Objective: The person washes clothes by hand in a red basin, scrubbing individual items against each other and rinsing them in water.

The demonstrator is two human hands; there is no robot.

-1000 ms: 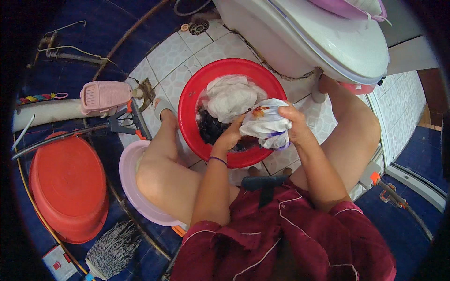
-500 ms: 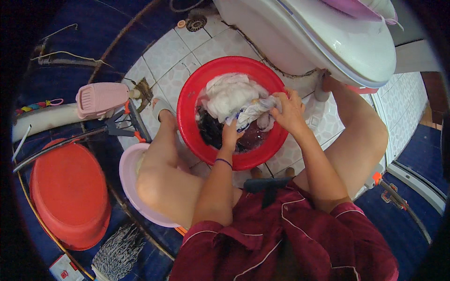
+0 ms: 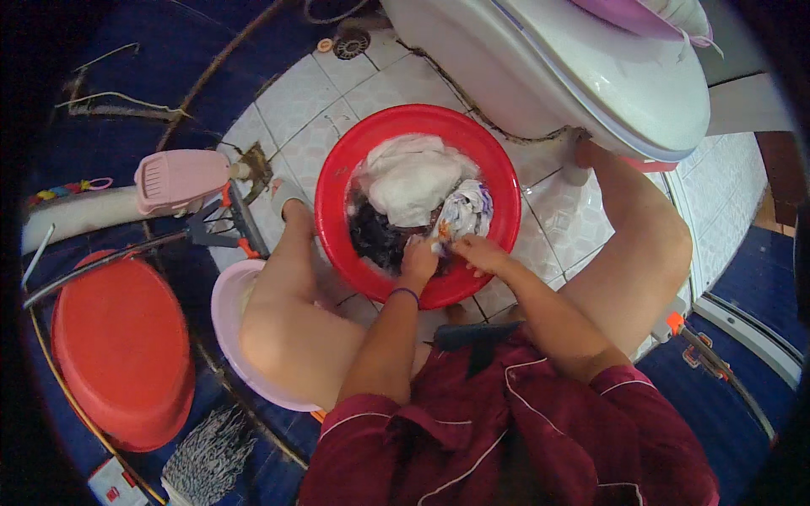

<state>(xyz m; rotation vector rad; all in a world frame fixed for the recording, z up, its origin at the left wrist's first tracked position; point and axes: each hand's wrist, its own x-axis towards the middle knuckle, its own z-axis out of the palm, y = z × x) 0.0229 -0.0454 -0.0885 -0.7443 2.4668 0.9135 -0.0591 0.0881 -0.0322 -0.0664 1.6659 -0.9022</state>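
Note:
Between my legs stands a round red basin [image 3: 333, 181] with water and wet laundry in it. A white cloth [image 3: 413, 177] is heaped toward its far side, and dark cloth [image 3: 371, 236] lies under water at the left. My left hand [image 3: 419, 260] is closed on the near end of a patterned white garment [image 3: 467, 211] with purple and orange marks. Beside it, near the basin's right front, my right hand [image 3: 481, 255] has its fingers curled at that same end. The garment spreads away from both hands inside the basin.
A white toilet [image 3: 582, 84] stands at the far right. Left of my leg is a pale purple basin [image 3: 232, 337]. Farther left are an upturned red tub [image 3: 122, 346], a pink brush head [image 3: 181, 181] and a mop [image 3: 211, 451]. A floor drain [image 3: 351, 44] lies beyond.
My right hand has moved left and nearer to me, beside my left hand. The patterned garment, earlier stretched between both hands, now bunches beyond them. My left hand has shifted slightly nearer.

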